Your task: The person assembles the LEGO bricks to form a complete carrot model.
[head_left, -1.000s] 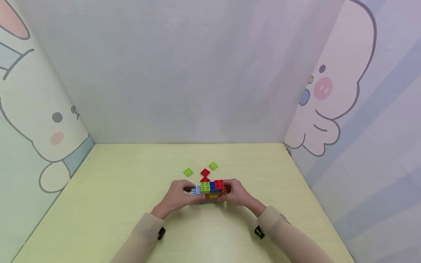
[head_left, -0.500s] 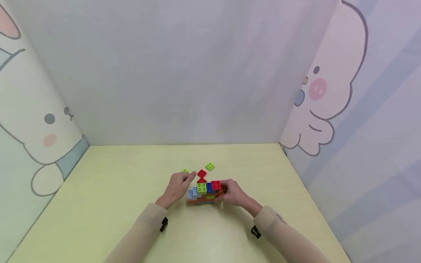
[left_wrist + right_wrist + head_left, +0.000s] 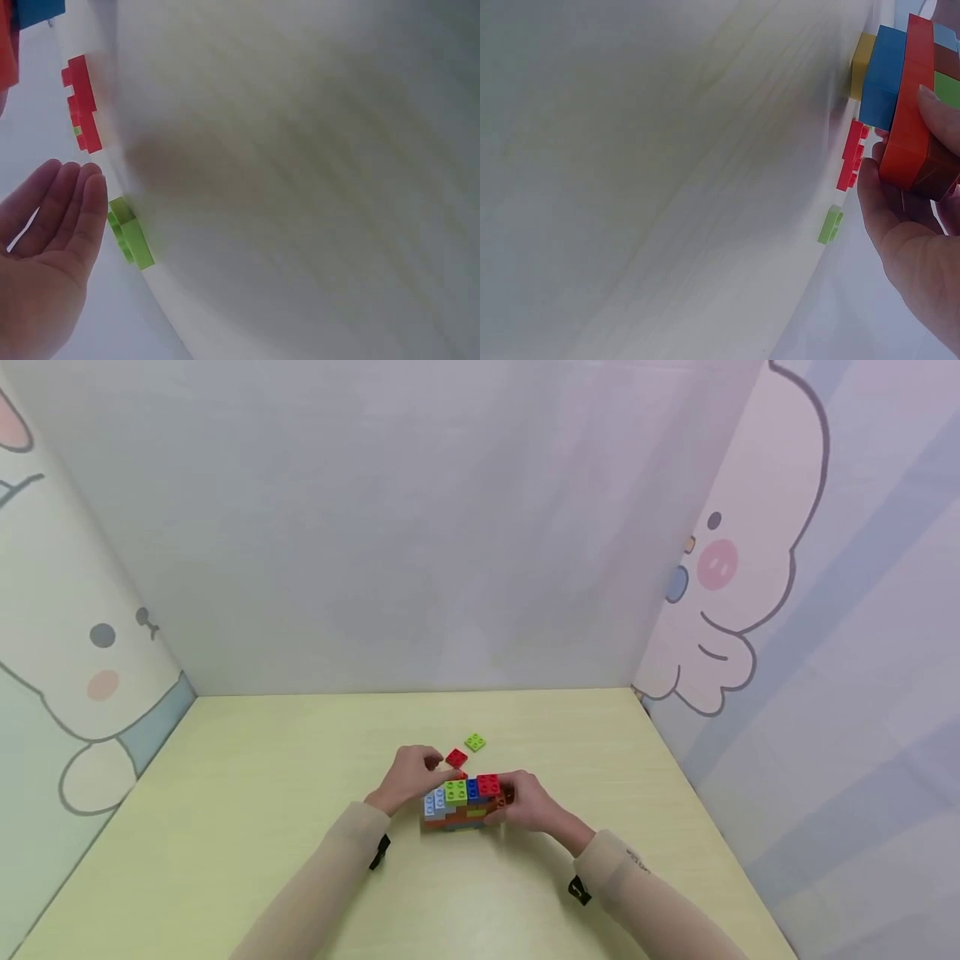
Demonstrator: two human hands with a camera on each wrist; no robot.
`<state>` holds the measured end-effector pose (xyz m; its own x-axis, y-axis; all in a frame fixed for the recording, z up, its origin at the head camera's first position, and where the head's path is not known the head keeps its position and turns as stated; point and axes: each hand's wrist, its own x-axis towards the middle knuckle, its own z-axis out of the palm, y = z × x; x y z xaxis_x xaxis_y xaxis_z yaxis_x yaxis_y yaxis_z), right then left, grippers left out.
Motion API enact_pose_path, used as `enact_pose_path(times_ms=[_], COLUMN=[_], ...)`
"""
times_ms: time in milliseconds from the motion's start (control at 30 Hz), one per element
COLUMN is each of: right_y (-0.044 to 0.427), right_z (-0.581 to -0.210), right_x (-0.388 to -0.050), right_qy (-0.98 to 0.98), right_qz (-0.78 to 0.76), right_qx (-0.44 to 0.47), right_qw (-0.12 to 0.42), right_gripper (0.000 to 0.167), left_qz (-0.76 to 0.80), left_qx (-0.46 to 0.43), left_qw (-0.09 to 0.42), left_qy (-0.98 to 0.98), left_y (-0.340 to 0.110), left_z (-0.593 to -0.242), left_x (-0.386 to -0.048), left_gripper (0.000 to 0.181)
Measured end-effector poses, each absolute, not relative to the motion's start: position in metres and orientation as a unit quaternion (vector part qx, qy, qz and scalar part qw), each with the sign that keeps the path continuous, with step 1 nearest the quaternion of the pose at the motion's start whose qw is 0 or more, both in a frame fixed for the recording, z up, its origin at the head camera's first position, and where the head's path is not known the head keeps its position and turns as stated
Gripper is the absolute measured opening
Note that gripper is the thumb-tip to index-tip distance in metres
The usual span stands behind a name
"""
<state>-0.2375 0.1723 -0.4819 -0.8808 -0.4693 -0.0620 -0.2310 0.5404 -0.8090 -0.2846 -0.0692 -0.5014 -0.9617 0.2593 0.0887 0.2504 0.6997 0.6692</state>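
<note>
A build of stacked toy bricks (image 3: 455, 793) has light blue, green, blue and red bricks on top and orange and yellow-green ones below. My right hand (image 3: 531, 804) grips its right end, thumb on the near face, as the right wrist view also shows. Beyond the build's left end is my left hand (image 3: 411, 772), holding nothing, its fingers extended in the left wrist view. Close by its fingertips lies a green brick (image 3: 131, 234), hidden behind the hand in the head view. Two red bricks (image 3: 84, 105) lie a little farther along.
Behind the build a red brick (image 3: 457, 758) and another green brick (image 3: 475, 742) lie on the pale yellow tabletop (image 3: 285, 777). A grey wall (image 3: 420, 568) stands at the back. Side panels with cartoon animals (image 3: 717, 564) flank the table.
My left hand has let go of the build's left end and moved up behind it, toward the left green brick. The right hand keeps its grip; the whole head view has shifted slightly.
</note>
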Motion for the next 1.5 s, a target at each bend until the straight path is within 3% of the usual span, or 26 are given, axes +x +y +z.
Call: enact_pose_path(times_ms=[67,733,1200,1500], right_y=[0.172,0.170,0.173,0.172], right_z=[-0.482,-0.482,-0.485,-0.482], right_x=[-0.238,-0.237,-0.238,-0.236], right_qy=[0.866,0.864,0.861,0.864], right_qz=[-0.436,-0.439,-0.448,-0.443], right_qx=[-0.200,-0.204,-0.197,-0.197], right_qw=[0.138,0.138,0.137,0.139], right_gripper=[0.042,0.042,0.041,0.042], left_qz=[0.351,0.305,0.334,0.350], left_qx=[0.135,0.130,0.135,0.127], left_qw=[0.018,0.069,0.091,0.078], left_qy=[0.926,0.941,0.928,0.925], left_y=[-0.067,-0.050,-0.070,-0.086], left_z=[-0.503,-0.506,-0.490,-0.483], left_x=[-0.289,-0.301,-0.287,-0.276], left_gripper=[0.055,0.015,0.017,0.026])
